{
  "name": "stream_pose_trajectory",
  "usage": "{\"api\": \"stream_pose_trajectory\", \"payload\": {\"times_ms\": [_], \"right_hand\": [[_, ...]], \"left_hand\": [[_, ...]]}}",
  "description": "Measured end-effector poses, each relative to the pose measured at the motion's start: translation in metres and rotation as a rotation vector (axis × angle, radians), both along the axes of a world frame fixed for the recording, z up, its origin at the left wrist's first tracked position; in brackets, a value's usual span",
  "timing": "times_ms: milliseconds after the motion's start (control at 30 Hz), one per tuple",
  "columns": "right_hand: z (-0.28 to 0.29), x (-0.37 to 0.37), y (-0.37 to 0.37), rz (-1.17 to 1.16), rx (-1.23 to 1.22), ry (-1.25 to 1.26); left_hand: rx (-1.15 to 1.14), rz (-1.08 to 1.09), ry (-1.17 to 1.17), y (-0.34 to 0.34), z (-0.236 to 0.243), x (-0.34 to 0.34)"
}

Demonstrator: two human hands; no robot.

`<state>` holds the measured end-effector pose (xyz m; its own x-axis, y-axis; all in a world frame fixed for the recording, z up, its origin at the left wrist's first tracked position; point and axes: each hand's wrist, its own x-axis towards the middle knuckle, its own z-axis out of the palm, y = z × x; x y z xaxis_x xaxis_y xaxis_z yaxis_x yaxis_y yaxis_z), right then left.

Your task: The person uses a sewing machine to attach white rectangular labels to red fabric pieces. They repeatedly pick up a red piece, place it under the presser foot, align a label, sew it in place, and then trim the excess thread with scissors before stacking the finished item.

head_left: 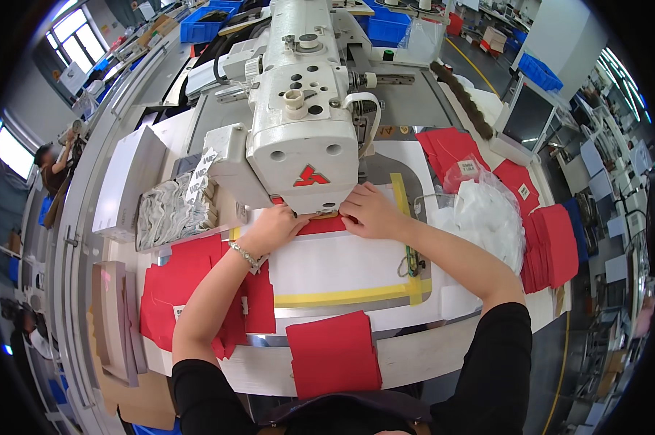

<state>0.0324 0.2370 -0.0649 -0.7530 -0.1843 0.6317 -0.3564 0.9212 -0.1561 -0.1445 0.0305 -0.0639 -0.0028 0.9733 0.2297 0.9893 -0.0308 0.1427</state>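
Observation:
A red fabric piece point(323, 225) lies under the head of a white industrial sewing machine point(305, 156). My left hand point(275, 229), with a bracelet at the wrist, holds its left side, fingers bent and pressed together. At its right side, my right hand point(374, 212) grips the cloth with curled fingers. The machine head hides the needle area and part of the fabric. Beneath both hands is a white work sheet point(334, 264) edged with yellow tape point(342, 296). Small scissors with a green handle point(413, 261) lie to the right of the sheet.
Stacked red fabric pieces lie at left point(160, 290), front point(333, 355) and right point(552, 243). A clear box of white labels point(175, 214) stands beside a white carton point(128, 181). A bag of white pieces point(490, 221) sits at right, near a monitor point(528, 112). Other people work far left.

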Motion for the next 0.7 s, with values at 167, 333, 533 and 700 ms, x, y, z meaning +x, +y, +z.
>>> {"api": "stream_pose_trajectory", "payload": {"times_ms": [167,333,533,700], "right_hand": [[-0.002,0.003,0.001,-0.022,-0.015,-0.039],[-0.005,0.006,0.006,-0.030,-0.004,-0.042],[0.013,0.023,0.010,-0.048,0.061,-0.223],[0.021,0.036,0.003,-0.089,0.144,-0.388]], "left_hand": [[0.063,-0.014,0.021,-0.001,0.006,0.007],[-0.173,0.124,0.013,-0.005,0.038,0.028],[-0.076,0.170,0.259,-0.035,0.031,0.040],[-0.019,0.197,0.299,-0.037,0.026,0.063]]}}
